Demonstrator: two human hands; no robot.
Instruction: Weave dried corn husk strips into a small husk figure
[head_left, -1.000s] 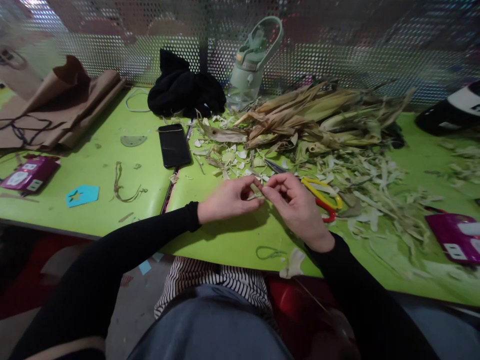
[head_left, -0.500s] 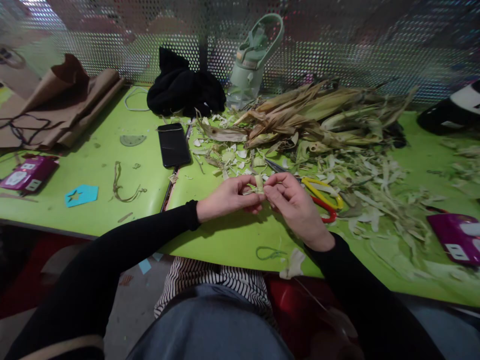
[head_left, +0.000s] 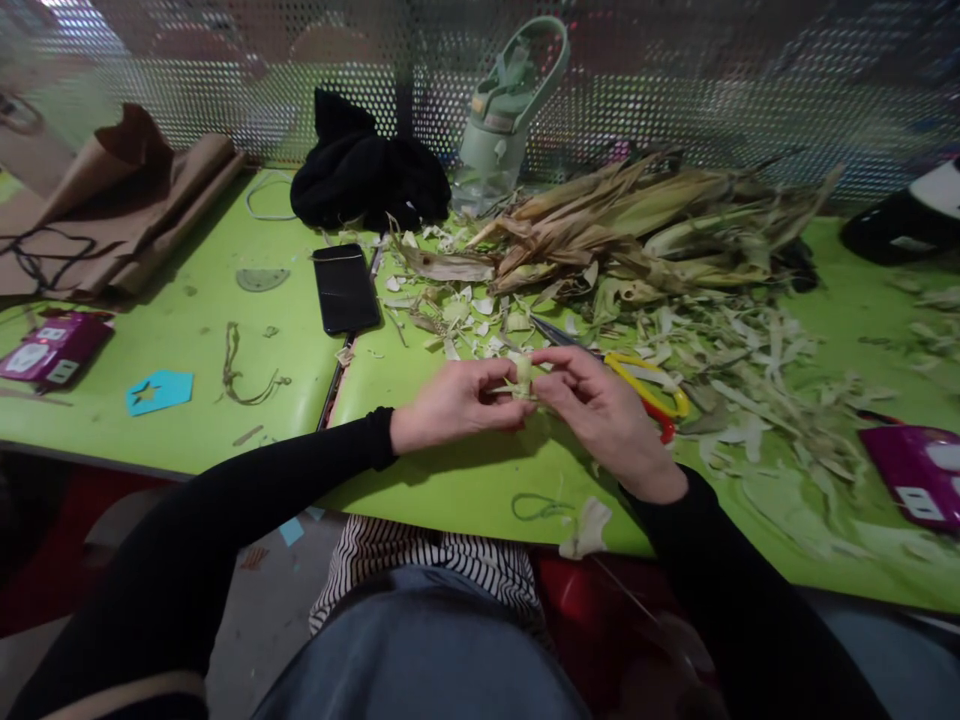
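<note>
Between my two hands, above the green table (head_left: 442,480), is a small pale piece of corn husk (head_left: 523,372), upright and bundled. My left hand (head_left: 469,398) pinches it from the left with thumb and fingers. From the right, the thumb and fingertips of my right hand (head_left: 592,405) close on its side. Beyond my right hand lie scissors (head_left: 646,378) with yellow and red handles, partly hidden by the hand. A green loop of string (head_left: 538,507) and a pale husk scrap (head_left: 589,528) rest near the table's front edge.
Dry corn husks (head_left: 637,220) are heaped behind my hands, with shredded husk strips (head_left: 757,390) to the right. Farther back stand a green bottle (head_left: 495,140) and a black cloth (head_left: 371,180). A phone (head_left: 346,290), blue paper (head_left: 159,392) and brown paper (head_left: 127,220) lie left.
My right hand has shifted slightly right, and its fingers are a little more apart. More of the husk piece shows between the hands. My left hand has hardly moved.
</note>
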